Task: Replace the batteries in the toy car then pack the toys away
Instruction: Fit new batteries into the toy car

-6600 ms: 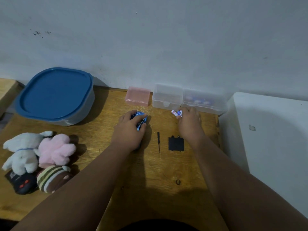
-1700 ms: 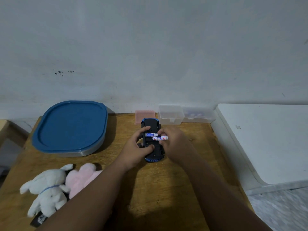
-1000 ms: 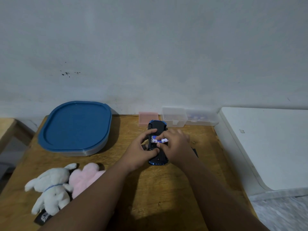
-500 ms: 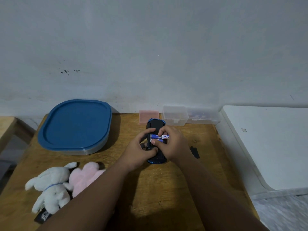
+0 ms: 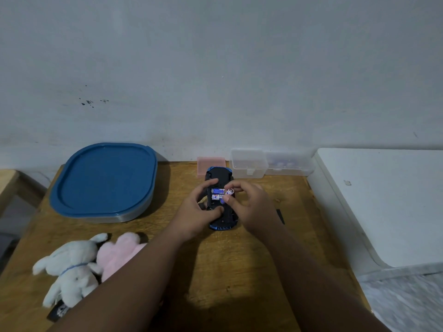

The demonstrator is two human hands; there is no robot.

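Note:
The blue toy car lies upside down on the wooden table, its black underside up and the battery bay uncovered. Two blue-and-white batteries lie side by side in the bay. My left hand grips the car from the left, thumb on its underside. My right hand pinches a third battery, tilted with one end raised over the bay's right edge. The black battery cover lies on the table to the right, partly hidden by my right wrist.
A grey tub with a blue lid stands at the back left. A pink box and a clear plastic case stand against the wall. A white plush rabbit and a pink plush lie front left. A white surface adjoins the table's right edge.
The battery in my right hand has tipped from lying flat across the bay to slanting with one end up. My left hand still holds the car in the same place.

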